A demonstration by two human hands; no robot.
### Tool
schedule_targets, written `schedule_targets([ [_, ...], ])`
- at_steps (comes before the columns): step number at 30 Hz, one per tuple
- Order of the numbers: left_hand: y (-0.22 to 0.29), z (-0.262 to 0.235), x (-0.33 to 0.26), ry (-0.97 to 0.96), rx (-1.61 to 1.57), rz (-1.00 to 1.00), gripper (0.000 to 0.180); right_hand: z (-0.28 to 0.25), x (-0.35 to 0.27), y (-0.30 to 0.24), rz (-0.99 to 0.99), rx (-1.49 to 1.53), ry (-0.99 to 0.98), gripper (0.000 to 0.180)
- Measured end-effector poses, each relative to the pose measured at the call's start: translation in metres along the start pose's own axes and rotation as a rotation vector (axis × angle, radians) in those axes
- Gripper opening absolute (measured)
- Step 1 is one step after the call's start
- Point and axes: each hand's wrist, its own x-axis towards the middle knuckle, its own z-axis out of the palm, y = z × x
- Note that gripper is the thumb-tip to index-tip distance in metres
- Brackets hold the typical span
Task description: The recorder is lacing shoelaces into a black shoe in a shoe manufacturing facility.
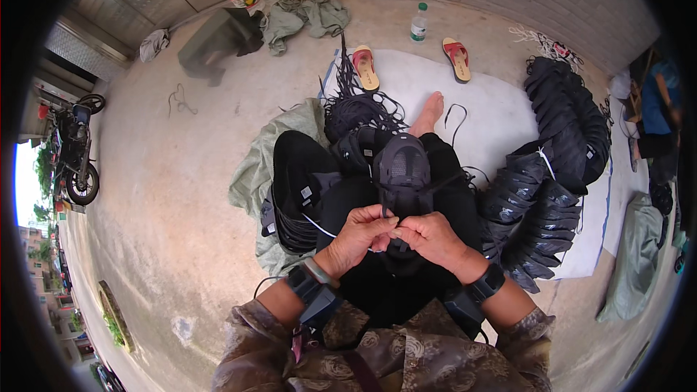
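Note:
A dark grey and black shoe upper (404,163) with a mesh part lies across my lap, black laces trailing from it. Over its near end my two hands meet at the fingertips. My left hand (359,236) is closed in a pinch, a black lace (385,202) running into its fingers. A thin white cord (317,226) passes to this hand, partly hidden by it. My right hand (437,241) is closed too, thumb and finger pressed together against the left fingertips; what they hold is too small to make out.
Stacked shoe uppers (294,196) rest by my left leg on a green sack (250,174). Black laces (356,112) are heaped ahead. Tied bundles of uppers (534,210) lie right on a white sheet (501,94). Sandals (456,60) and a bottle (419,24) stand farther off.

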Motion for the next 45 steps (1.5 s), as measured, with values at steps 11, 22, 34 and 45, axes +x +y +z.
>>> schedule_targets([
  [11,-0.009,-0.006,0.04,0.312,0.312,0.333,0.01,-0.002,-0.002,0.043,0.064,0.193,0.44,0.008],
  [22,-0.009,0.0,0.04,0.429,0.362,0.293,0.011,-0.003,-0.008,0.062,0.23,0.473,0.399,0.011],
  [34,-0.028,-0.018,0.059,0.463,0.82,0.522,0.011,-0.003,-0.011,0.062,0.213,0.511,0.391,0.009],
  [45,0.002,0.014,0.024,0.513,1.082,0.465,0.03,-0.002,-0.009,0.051,0.124,0.382,0.57,0.004],
])
